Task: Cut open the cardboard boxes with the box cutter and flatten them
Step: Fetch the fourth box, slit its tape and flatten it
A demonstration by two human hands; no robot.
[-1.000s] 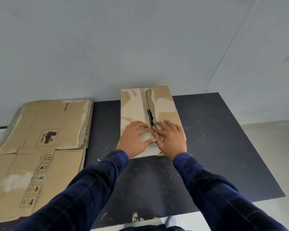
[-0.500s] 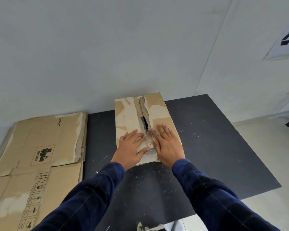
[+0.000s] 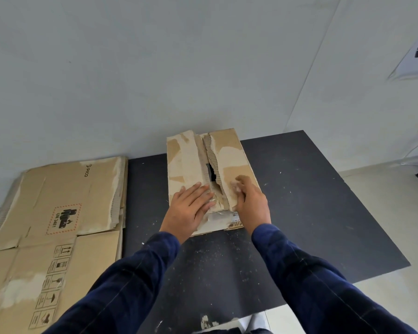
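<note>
1. On the black mat (image 3: 311, 213), near the back edge and up against the wall (image 3: 155, 68), sits the cardboard box (image 3: 237, 165). It's standing and not flattened, with a ragged tear running down the middle of its top.
2. There's a dark gap (image 3: 211, 171) in that tear, between the left flap (image 3: 184, 162) and the right flap (image 3: 229, 148).
3. Left hand (image 3: 188, 208) lies flat on the left flap, fingers straight and together, pressing, not gripping anything.
4. Right hand (image 3: 252, 206) is on the near end of the right flap with its fingers bent. It's blurry, so I honestly can't tell if it's gripping the flap or just resting on it.
5. Both arms are in dark blue sleeves (image 3: 323, 285).
6. Over on the left, well apart from the box, is a pile of flattened cardboard (image 3: 65, 189) with shipping symbols printed on it.
7. Top right, a sheet of paper (image 3: 415, 56) is stuck on the wall.
</note>
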